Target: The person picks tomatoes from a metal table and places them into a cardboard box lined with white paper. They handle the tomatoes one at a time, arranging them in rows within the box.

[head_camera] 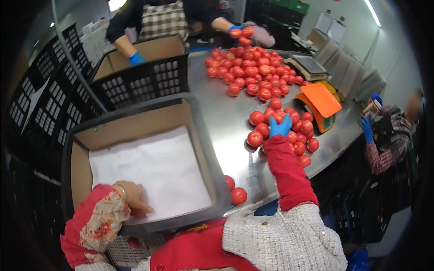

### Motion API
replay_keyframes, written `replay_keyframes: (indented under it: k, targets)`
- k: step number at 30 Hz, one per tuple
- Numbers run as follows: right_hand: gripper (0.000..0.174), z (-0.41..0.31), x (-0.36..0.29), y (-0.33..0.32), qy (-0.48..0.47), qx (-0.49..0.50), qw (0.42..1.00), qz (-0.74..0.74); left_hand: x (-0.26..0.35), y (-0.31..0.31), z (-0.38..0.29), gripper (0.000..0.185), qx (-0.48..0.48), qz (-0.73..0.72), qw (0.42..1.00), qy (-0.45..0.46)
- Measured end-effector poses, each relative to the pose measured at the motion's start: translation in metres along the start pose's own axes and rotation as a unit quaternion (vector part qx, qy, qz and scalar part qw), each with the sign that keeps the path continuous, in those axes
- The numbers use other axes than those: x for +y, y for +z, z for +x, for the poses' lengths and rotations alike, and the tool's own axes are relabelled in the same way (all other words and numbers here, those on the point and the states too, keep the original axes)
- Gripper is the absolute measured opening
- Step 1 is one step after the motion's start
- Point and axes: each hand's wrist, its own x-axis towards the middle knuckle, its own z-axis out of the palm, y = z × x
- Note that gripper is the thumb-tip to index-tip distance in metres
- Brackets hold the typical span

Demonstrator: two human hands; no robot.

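Note:
My left hand (133,195), bare and with a bracelet at the wrist, reaches down inside the near black plastic crate (214,169). Its fingers curl over a tomato (138,212), mostly hidden beneath them, at the crate's near side. White paper (152,169) covers the bottom of this crate, and brown lining stands along its walls. On the metal table, my right hand (280,126) in a blue glove lies over the nearer group of tomatoes (255,139), its fingers spread and touching them. Two more tomatoes (239,196) rest against the crate's right side.
Across the table (203,78), a person's gloved hand (237,27) holds several tomatoes above a large pile (251,71); the other (137,58) is in a second crate (145,81). An orange scale (320,101) stands right of my hand. Another person (390,135) is at far right.

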Motion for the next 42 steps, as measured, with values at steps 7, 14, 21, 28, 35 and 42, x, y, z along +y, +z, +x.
replay_keyframes:
  k: [7, 14, 21, 28, 35, 42]
  targets:
    - [0.04, -0.034, -0.178, -0.074, 0.013, -0.321, 0.825, 0.466, -0.015, 0.013, 0.016, 0.078, 0.091, -0.065, 0.992, 0.054]
    - [0.072, -0.129, -0.283, -0.117, -0.216, -0.624, 0.654, 0.369, 0.001, -0.004, -0.006, 0.06, 0.234, -0.452, 0.811, 0.287]
    - [0.105, -0.137, -0.284, -0.11, -0.307, -0.655, 0.649, 0.237, 0.016, -0.012, -0.013, 0.069, 0.221, -0.602, 0.674, 0.367]
    - [0.088, -0.137, -0.281, -0.113, -0.222, -0.656, 0.644, 0.325, 0.024, -0.014, -0.019, 0.067, 0.168, -0.68, 0.63, 0.334]
    - [0.073, -0.136, -0.271, -0.098, -0.25, -0.64, 0.643, 0.339, 0.013, -0.01, -0.011, 0.082, 0.122, -0.673, 0.659, 0.314]
    - [0.095, -0.132, -0.281, -0.115, -0.205, -0.667, 0.641, 0.321, 0.017, -0.015, -0.016, 0.051, 0.141, -0.668, 0.663, 0.307]
